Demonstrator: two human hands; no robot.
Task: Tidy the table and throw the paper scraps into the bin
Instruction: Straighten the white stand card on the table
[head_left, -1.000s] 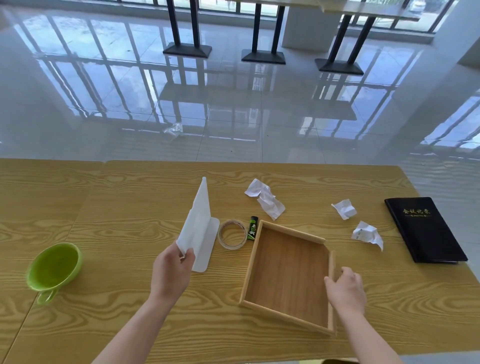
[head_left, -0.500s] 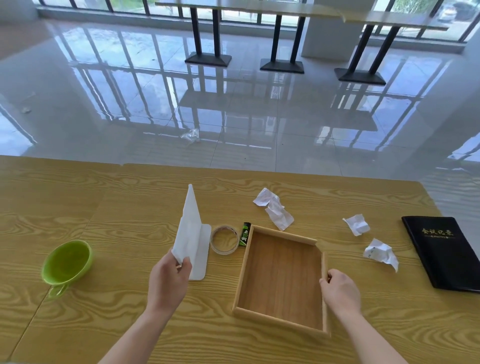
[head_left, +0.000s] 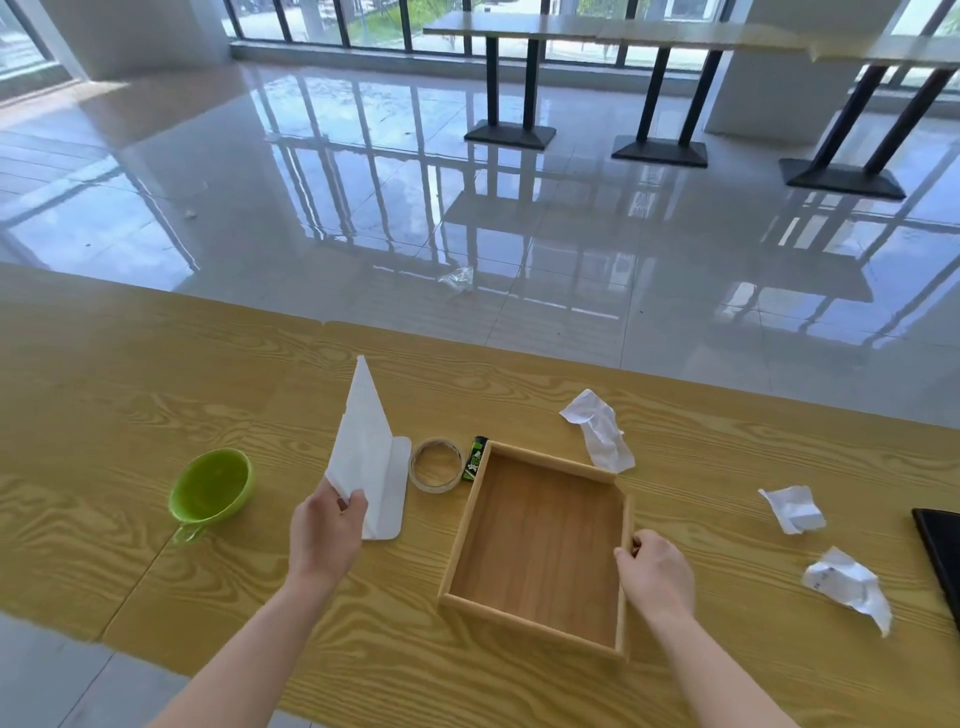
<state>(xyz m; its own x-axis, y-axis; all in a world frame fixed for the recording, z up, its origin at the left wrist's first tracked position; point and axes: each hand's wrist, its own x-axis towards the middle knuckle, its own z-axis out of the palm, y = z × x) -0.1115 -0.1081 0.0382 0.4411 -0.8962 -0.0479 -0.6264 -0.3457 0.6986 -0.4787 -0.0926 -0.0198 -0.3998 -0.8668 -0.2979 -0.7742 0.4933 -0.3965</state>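
1. I saw the left hand pinch the near corner of a white paper sheet. Half of the sheet stood up.
2. The right hand held the right wall of the wooden tray, fingers curled over it.
3. Three crumpled paper scraps lay on the table, one at the tray's far corner and two off to its right.
4. A tape roll sat between sheet and tray.

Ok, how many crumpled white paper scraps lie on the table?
3. One crumpled white paper scrap at the shallow wooden tray's far right corner; a second scrap right of the tray; a third scrap nearer the person. More might sit off-frame.
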